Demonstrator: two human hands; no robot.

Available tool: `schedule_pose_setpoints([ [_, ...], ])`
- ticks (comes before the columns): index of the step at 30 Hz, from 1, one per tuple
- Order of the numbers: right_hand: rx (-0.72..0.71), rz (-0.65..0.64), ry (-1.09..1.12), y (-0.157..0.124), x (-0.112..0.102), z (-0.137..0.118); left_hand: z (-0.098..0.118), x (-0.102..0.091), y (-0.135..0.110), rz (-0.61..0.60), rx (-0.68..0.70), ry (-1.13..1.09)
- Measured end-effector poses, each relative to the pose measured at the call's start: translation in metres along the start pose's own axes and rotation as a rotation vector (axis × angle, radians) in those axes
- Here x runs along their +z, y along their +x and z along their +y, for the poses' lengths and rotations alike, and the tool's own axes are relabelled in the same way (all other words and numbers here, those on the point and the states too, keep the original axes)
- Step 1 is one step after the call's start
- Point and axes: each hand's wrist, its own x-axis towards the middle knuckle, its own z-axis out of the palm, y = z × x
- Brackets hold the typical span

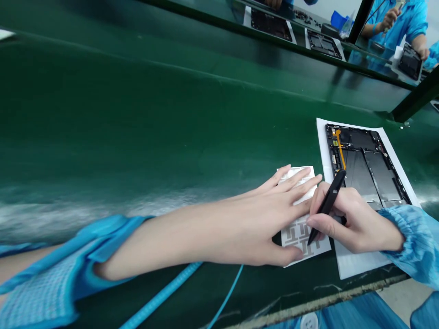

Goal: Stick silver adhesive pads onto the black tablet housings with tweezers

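Note:
My left hand (270, 219) lies palm down with its fingers spread over a white sheet of grey T-shaped stickers (298, 233), pressing it against the table. Black tweezers (329, 198) are pinched in my right hand (353, 219), their tip pointing down at the lower part of that sheet. Under and behind my right hand is an opened tablet housing (363, 169), black inside with an orange flex cable (340, 148). It rests on a white sheet of paper (360, 269), partly covered by my right hand and sleeve.
The green tabletop (137, 123) stretches left and back. A raised shelf (222, 27) along the back carries more tablet housings (324, 45). A dark post (416, 98) stands at right. Across the shelf, a co-worker in blue (394, 23) handles another housing. A blue cord (164, 292) crosses the near table edge.

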Motion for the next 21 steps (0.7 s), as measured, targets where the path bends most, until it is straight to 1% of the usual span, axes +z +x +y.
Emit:
schedule_pose_setpoints([
  [2,-0.022,-0.007,0.013,0.001,0.000,0.002,0.001,0.000,0.001,-0.008,-0.013,0.004],
  [4,-0.029,0.012,0.055,0.002,0.000,0.001,0.001,0.000,0.001,-0.019,-0.022,0.011],
  [6,-0.020,0.042,0.141,0.001,-0.002,-0.005,-0.001,0.002,-0.001,-0.027,-0.023,0.017],
  [8,0.005,0.102,0.224,-0.004,-0.006,-0.014,-0.005,0.005,-0.004,-0.014,-0.010,0.040],
  [10,0.042,0.232,0.232,-0.015,-0.012,-0.024,-0.012,0.010,-0.008,0.032,0.030,0.077],
  [12,0.102,0.429,0.171,-0.031,-0.016,-0.030,-0.016,0.013,-0.011,0.125,0.080,0.108],
  [14,0.195,0.626,0.098,-0.050,-0.013,-0.031,-0.016,0.014,-0.010,0.266,0.126,0.110],
  [16,0.309,0.780,0.041,-0.068,-0.005,-0.026,-0.009,0.013,-0.007,0.409,0.179,0.082],
  [17,0.368,0.826,0.026,-0.076,0.001,-0.023,-0.003,0.012,-0.005,0.452,0.211,0.061],
  [18,0.419,0.854,0.023,-0.082,0.007,-0.021,0.003,0.012,-0.003,0.469,0.242,0.040],
  [21,0.540,0.901,0.069,-0.095,0.025,-0.015,0.021,0.016,0.002,0.425,0.316,0.021],
])
